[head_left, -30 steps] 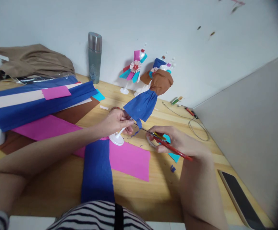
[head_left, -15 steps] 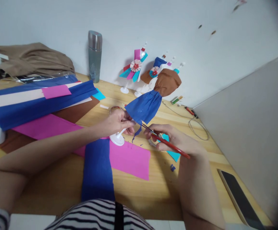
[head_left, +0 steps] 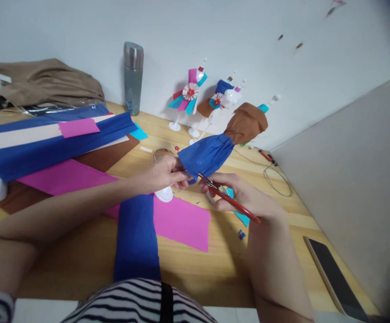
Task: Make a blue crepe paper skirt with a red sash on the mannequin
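One tilted brown-and-blue paper figure (head_left: 227,140), with gathered top, narrow waist and flared skirt, is above the pale wooden surface (head_left: 195,264); the left hand (head_left: 169,172) holds it near the hem, the right hand (head_left: 240,190) holds red-handled metal scissors (head_left: 230,200) at this hem

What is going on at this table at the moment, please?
A person's left hand holds a tilted, white-based stand dressed in blue and brown. The right hand holds red-handled scissors, their tips at the hem of the blue skirt. Below, a pink sheet and a dark blue strip lie on the wooden table.
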